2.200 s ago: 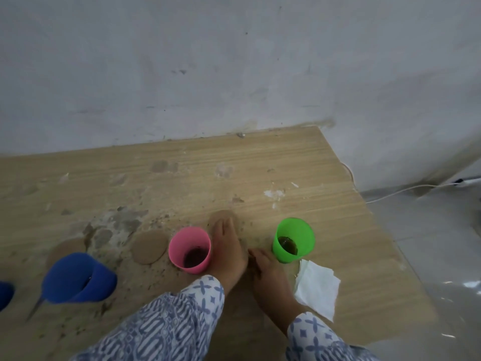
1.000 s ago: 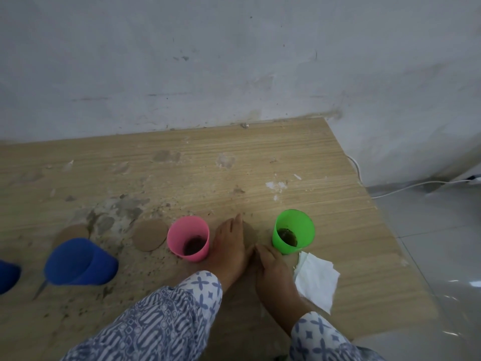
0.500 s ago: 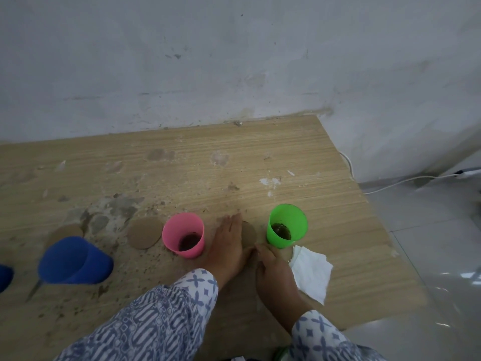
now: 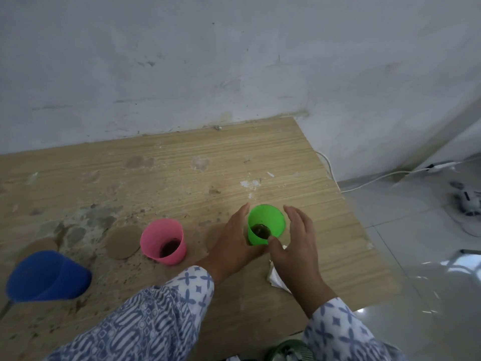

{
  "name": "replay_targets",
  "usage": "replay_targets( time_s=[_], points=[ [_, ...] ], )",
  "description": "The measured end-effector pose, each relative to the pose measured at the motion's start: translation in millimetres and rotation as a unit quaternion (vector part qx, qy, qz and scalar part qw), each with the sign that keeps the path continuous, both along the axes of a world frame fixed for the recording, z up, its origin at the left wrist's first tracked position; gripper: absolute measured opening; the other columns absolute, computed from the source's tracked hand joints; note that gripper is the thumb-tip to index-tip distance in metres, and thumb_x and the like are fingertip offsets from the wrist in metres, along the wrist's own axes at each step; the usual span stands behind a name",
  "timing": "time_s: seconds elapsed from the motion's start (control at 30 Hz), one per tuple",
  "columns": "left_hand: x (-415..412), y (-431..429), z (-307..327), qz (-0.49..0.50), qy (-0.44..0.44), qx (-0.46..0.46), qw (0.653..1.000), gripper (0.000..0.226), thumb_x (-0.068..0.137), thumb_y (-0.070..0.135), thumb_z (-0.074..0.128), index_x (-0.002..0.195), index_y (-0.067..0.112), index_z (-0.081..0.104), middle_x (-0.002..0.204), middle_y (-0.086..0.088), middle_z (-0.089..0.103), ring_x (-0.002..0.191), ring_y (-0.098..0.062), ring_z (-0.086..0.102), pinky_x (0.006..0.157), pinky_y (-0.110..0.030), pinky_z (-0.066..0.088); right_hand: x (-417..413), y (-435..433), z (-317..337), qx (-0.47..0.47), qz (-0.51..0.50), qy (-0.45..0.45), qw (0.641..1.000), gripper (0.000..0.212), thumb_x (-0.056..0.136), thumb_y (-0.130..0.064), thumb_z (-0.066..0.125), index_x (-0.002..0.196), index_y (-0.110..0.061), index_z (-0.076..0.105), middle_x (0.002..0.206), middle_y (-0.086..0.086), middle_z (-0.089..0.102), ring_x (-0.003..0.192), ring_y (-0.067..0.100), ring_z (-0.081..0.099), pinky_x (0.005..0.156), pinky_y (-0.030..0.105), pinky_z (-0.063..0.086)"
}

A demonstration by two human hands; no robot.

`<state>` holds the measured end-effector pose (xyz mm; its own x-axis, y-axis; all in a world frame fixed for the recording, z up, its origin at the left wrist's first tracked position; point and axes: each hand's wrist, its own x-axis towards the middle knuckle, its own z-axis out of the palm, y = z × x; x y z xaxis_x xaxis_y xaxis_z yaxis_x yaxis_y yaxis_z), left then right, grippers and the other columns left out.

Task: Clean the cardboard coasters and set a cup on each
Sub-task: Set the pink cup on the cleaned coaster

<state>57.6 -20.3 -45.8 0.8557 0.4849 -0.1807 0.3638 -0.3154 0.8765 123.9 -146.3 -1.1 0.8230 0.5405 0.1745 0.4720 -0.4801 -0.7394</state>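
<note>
**A light green cup between two open hands**

The green cup (image 4: 265,225) stood upright near the right edge of the desk (image 4: 234,157), with something dark pooled at its bottom. The left hand (image 4: 231,246) lay against its left side and the right hand (image 4: 296,246) flanked its right. Both sets of fingers were straight and spread, and neither was wrapped round the cup. I saw a gap between the right fingers (image 4: 299,217) and the rim. I could not tell whether the left ones touched the cup.

The cup looked like thin plastic and narrower at the base, so a careless nudge from either side could have tipped it. The dark dregs would then have run onto the brown coaster (image 4: 213,234) just beside it, half hidden by the left hand. Cardboard would likely soak that up and stain.

Gritty dirt covered the desk to the left. A cup slid across rather than lifted might have pushed crumbs onto a coaster. The tissue (image 4: 277,281) lay under the right wrist and could have been dragged by the sleeve.

A pink cup (image 4: 164,241) stood upright on the bare desk, dark inside too, touching a second coaster (image 4: 121,242). A blue cup (image 4: 46,278) lay on its side near a third coaster (image 4: 39,247). No coaster that I could see carried a cup yet.
</note>
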Motion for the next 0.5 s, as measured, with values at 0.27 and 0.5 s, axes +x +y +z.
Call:
replay_targets(
  time_s=[0.27,0.5],
  points=[
    [0,-4,3,-0.003,-0.056,-0.054,0.997,0.072,0.072,0.037,0.080,0.132,0.032,0.040,0.130,0.011,0.054,0.113,0.003,0.054,0.094,-0.023,0.049,5,3,-12,-0.002,-0.013,0.159,0.987,0.066,0.079,-0.012,0.065,0.139,-0.018,0.037,0.139,0.004,0.044,0.125,0.016,0.042,0.100,0.042,0.043],
    [-19,4,22,0.070,-0.105,-0.019,0.992,0.068,0.073,0.034,0.078,0.131,0.032,0.043,0.122,0.014,0.056,0.109,0.000,0.056,0.088,-0.026,0.050,4,22,4,0.027,0.068,0.168,0.983,0.065,0.079,-0.009,0.065,0.137,-0.021,0.040,0.134,0.000,0.046,0.116,0.008,0.044,0.089,0.023,0.045]
  ],
)
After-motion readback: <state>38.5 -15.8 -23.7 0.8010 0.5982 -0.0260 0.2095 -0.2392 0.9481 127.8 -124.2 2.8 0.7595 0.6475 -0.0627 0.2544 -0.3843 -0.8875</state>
